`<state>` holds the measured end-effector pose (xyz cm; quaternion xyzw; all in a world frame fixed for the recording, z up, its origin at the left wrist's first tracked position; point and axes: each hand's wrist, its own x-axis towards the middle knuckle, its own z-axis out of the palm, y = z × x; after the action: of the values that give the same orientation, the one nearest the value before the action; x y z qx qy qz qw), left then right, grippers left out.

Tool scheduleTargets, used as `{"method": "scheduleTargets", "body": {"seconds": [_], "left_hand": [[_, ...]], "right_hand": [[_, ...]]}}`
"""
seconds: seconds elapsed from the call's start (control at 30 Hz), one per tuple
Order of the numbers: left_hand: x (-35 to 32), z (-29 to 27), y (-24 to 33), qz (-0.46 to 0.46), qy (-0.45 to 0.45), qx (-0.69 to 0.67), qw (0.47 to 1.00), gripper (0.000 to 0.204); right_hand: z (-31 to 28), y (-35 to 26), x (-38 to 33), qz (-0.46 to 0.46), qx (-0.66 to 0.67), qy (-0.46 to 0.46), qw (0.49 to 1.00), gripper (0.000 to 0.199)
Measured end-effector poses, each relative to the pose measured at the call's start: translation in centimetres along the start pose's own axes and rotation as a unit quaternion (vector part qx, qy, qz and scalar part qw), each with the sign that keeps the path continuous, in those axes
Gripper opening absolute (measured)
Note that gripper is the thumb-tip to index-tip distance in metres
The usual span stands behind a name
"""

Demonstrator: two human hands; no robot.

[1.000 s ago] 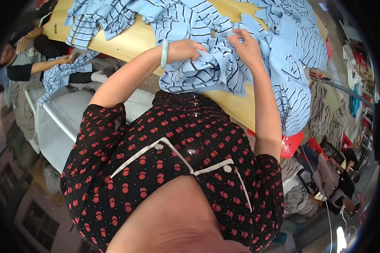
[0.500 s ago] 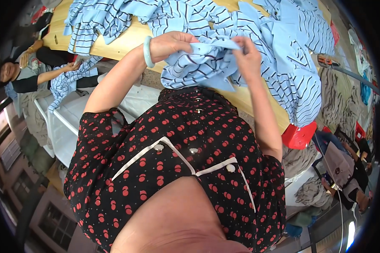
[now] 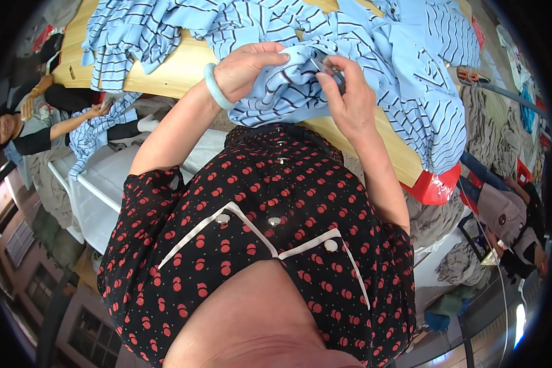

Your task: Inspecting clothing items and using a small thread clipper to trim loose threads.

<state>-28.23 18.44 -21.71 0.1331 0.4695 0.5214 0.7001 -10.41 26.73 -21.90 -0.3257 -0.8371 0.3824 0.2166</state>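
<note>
My left hand (image 3: 246, 69), with a pale green bangle (image 3: 216, 87) on its wrist, pinches the edge of a light blue shirt with dark stripes (image 3: 288, 92). The shirt is bunched at the near edge of the wooden table (image 3: 159, 78). Close to the same edge, my right hand (image 3: 351, 98) has thumb and fingers closed around what look like small thread snips (image 3: 332, 70). Their thin pale tip points at the cloth held by my left hand. The fingers partly hide the tool.
More striped blue shirts (image 3: 411, 73) lie across the table, some hanging over its right edge. Beneath that edge is a red stool (image 3: 434, 184). At the left a seated person (image 3: 37, 132) holds a similar striped garment. Another person (image 3: 503, 208) is at the right, near grey cloth heaps (image 3: 487, 135).
The shirt's edge has been turned, showing a seam by my left thumb. My right hand has moved left and nearer to me, off the stretched edge, and the pale tool tip now shows.
</note>
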Motion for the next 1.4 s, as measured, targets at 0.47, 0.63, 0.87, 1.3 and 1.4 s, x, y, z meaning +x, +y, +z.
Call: {"method": "scheduleTargets", "body": {"seconds": [0.47,0.63,0.87,1.3,1.4], "left_hand": [[-0.1,0.4,-0.4,0.027,-0.01,0.046,0.999,0.015],[-0.5,0.7,0.0,0.022,-0.005,0.022,0.999,0.015],[0.0,0.7,0.2,-0.018,-0.04,-0.007,0.999,0.015],[-0.5,-0.6,0.4,-0.039,-0.04,0.149,0.987,0.028],[-1.1,-1.8,0.2,-0.046,-0.056,0.182,0.981,0.036]], "right_hand": [[0.4,-0.8,0.3,0.022,0.048,-0.022,0.998,0.023],[0.3,-0.3,0.2,0.016,0.039,-0.024,0.999,0.02],[-0.6,-0.2,0.5,0.046,0.109,-0.034,0.992,0.023],[-0.2,-0.2,2.1,0.088,0.238,-0.114,0.961,0.044],[-0.6,0.3,2.9,0.099,0.254,-0.086,0.958,0.044]]}}
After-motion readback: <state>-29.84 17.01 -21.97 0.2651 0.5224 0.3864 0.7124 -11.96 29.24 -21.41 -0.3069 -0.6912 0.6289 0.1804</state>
